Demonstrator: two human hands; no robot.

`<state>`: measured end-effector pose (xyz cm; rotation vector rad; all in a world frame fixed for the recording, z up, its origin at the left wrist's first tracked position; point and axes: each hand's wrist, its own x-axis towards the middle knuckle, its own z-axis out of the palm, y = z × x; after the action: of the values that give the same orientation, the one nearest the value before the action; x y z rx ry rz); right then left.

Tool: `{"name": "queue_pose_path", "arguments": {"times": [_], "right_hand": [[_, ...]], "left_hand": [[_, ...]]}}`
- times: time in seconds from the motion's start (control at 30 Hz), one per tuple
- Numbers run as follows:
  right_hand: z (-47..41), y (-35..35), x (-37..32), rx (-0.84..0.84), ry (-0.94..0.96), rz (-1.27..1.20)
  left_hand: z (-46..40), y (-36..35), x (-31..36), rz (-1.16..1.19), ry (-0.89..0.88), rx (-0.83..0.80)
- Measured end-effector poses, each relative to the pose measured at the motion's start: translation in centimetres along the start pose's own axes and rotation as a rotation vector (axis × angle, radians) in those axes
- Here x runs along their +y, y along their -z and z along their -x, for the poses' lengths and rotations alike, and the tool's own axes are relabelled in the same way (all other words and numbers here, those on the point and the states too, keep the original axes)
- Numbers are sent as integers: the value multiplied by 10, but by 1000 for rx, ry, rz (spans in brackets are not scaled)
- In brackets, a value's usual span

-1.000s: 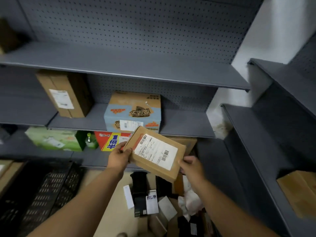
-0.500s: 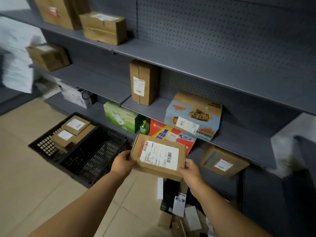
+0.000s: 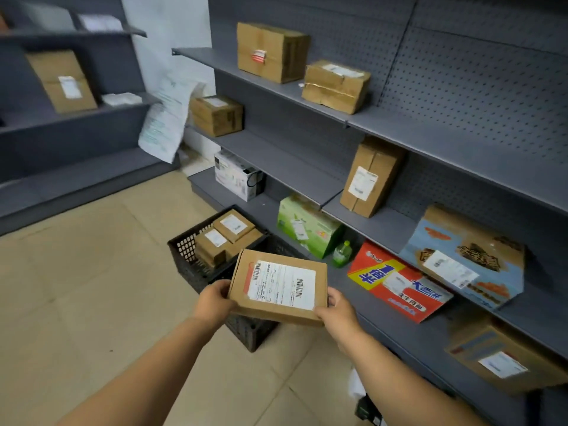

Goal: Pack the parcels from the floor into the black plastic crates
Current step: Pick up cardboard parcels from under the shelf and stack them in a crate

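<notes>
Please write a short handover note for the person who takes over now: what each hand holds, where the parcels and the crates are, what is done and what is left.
Left hand: grips the left edge of the flat parcel.
Right hand: grips its right near corner.
The parcel is held label up, above the near crate.
Done: the far crate already holds a few small labelled parcels.
Left: set this parcel into a crate. More items lie on the floor at the lower right, mostly out of view.
</notes>
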<state>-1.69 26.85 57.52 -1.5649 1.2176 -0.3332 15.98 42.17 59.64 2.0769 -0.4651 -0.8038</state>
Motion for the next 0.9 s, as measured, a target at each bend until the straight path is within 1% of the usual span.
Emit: {"name": "queue_pose_path", "arguments": {"times": [0.17,0.3,0.5,0.63,0.77,0.9], "right_hand": [[0,-101,-34,-58,-28,-11],[-2,-145,-53,-69,-48,-2],[-26,-179,-68,-67,-79,42],[-57,-201,-71,-58,-113,66],[-101,-221,-77,-49,-154,18],[-151,-236,-89,-9,-240,-74]], "left_hand": [[-30,90,-44,48,49,58],[-51,129,-67,63,73,85],[-87,150,-86,53,95,66],[-119,156,-91,43,133,50],[-167,159,-86,27,155,41],[-222,160,-68,86,180,31]]}}
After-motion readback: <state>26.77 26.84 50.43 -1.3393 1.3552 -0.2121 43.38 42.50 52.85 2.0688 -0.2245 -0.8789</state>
